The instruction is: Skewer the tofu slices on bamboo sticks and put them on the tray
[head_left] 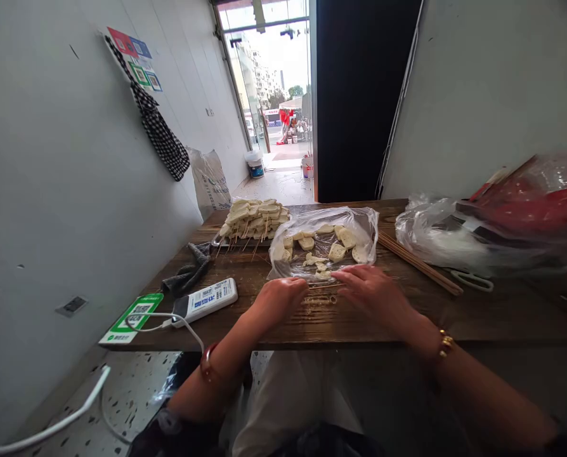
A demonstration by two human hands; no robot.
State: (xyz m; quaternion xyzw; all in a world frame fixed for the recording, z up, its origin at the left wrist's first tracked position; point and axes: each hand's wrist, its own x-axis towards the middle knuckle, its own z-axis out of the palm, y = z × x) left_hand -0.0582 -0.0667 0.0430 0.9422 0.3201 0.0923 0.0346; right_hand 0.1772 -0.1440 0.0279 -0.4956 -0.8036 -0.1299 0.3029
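My left hand point(280, 299) is closed, its fingertips pinched at one end of a thin wooden skewer point(324, 285) lying crosswise before me. My right hand point(376, 293) stretches its fingers toward the skewer's other end, the tips beside a small pale slice point(323, 275) at the near edge of a clear plastic bag point(276, 251). More pale slices point(344, 237), which look like bread or steamed bun, lie spread on that bag. To the left, skewered slices point(255, 219) are piled on a tray, sticks pointing toward me. A bundle of bare skewers point(419, 261) rests to the right.
On the dark wooden table point(383, 327) a white power bank point(212, 299) with a cable, a green QR card point(134, 320) and a dark cloth point(188, 266) lie at left. Scissors point(472, 280) and bulky plastic bags point(443, 231) are at right. A doorway opens beyond.
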